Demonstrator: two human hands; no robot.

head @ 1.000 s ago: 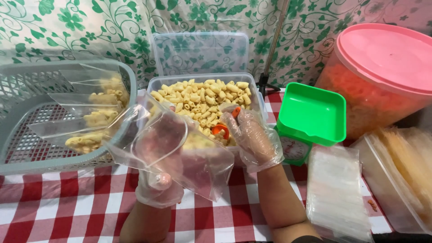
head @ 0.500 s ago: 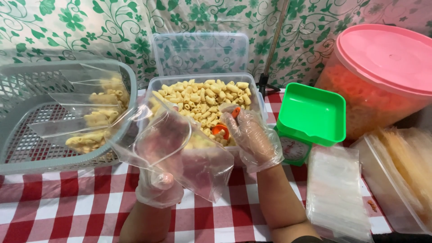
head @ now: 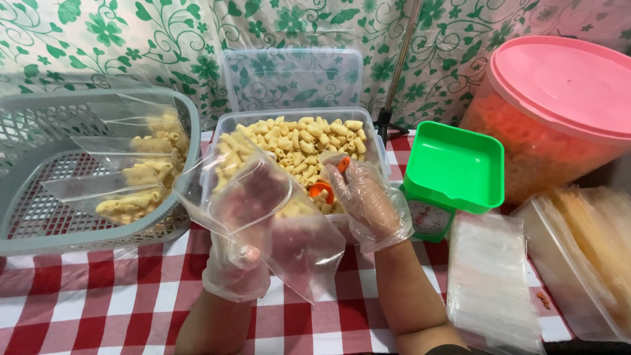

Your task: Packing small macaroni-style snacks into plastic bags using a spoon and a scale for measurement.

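Observation:
My left hand [head: 238, 263], in a thin clear glove, holds an open clear plastic bag [head: 263, 217] tilted toward a clear tub of macaroni [head: 296, 141]. My right hand [head: 368, 200], also gloved, grips an orange scoop [head: 323, 190] at the tub's near edge, right beside the bag's mouth. A few pieces of macaroni show through the bag near its mouth.
A grey basket [head: 39, 190] at left holds filled macaroni bags [head: 131, 181]. A green kitchen scale [head: 450, 174] stands right of the tub, with a pink-lidded jar [head: 552, 112] behind it. A stack of empty bags [head: 493, 279] lies front right. A clear lid [head: 292, 75] leans at the back.
The bag has shifted slightly; both hands stay at the tub's near edge.

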